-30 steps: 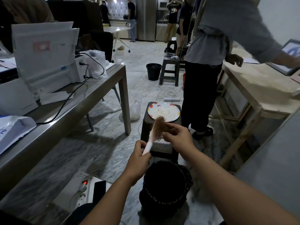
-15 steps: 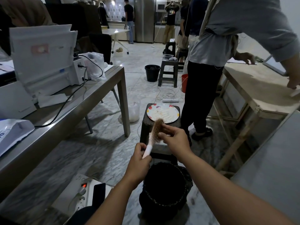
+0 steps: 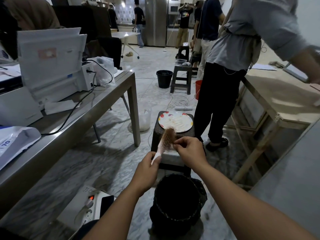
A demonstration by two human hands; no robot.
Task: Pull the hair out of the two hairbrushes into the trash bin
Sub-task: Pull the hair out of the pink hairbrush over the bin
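A pale pink hairbrush (image 3: pixel 166 140) with brown hair matted in its bristles stands tilted in front of me. My left hand (image 3: pixel 147 170) is closed around its handle. My right hand (image 3: pixel 189 149) pinches the brown hair at the brush head's right side with fingertips. Directly below both hands stands the black trash bin (image 3: pixel 176 215), lined with a dark bag, its mouth open. Only one hairbrush shows in the head view.
A dark stool (image 3: pixel 155 134) carrying a patterned plate (image 3: pixel 175 121) stands just behind the brush. A person in black trousers (image 3: pixel 213 108) stands right of it. A steel table (image 3: pixel 72 118) with a printer runs along the left, a wooden table (image 3: pixel 277 104) on the right, a power strip (image 3: pixel 88 207) on the floor.
My right hand has slid a little lower along the brush head, still pinching hair. The brush and my left hand stay roughly in place. The person beside the stool has shifted.
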